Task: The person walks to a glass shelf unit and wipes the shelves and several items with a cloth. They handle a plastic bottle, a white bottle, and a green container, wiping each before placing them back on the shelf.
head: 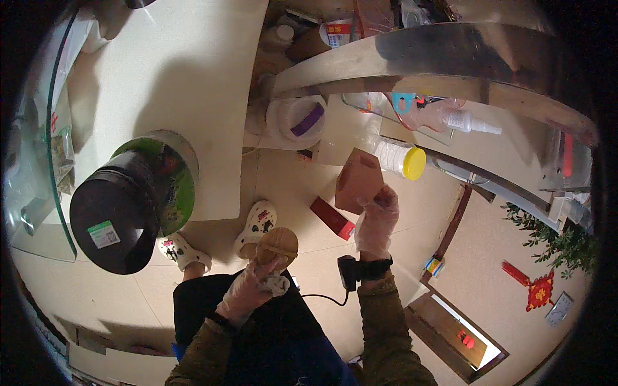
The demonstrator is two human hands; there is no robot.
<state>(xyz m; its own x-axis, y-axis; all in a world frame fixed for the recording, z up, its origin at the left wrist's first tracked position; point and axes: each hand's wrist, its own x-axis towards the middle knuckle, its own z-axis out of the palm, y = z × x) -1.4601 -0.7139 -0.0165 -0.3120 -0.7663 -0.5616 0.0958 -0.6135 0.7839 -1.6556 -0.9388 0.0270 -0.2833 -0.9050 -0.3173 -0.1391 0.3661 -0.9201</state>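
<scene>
My left hand (248,292), in a thin clear plastic glove, grips a round tan object (276,248) with a band around it, just above my lap; its exact kind cannot be told. A crumpled white cloth or tissue (276,285) is held in the same hand. My right hand (379,219), gloved alike and with a black strap device at the wrist, holds up a flat, angular brown piece (358,181), perhaps cardboard or wood, with openings or dark marks near its edges. Behind that piece lies a clear jar with a yellow lid (414,163).
A large dark-lidded canister (116,212) stands on the white table (207,111) at left, near a glass pane (53,144). A red box (332,218) is below the brown piece. A white round tub (295,123) and a squeeze bottle (473,122) sit farther off.
</scene>
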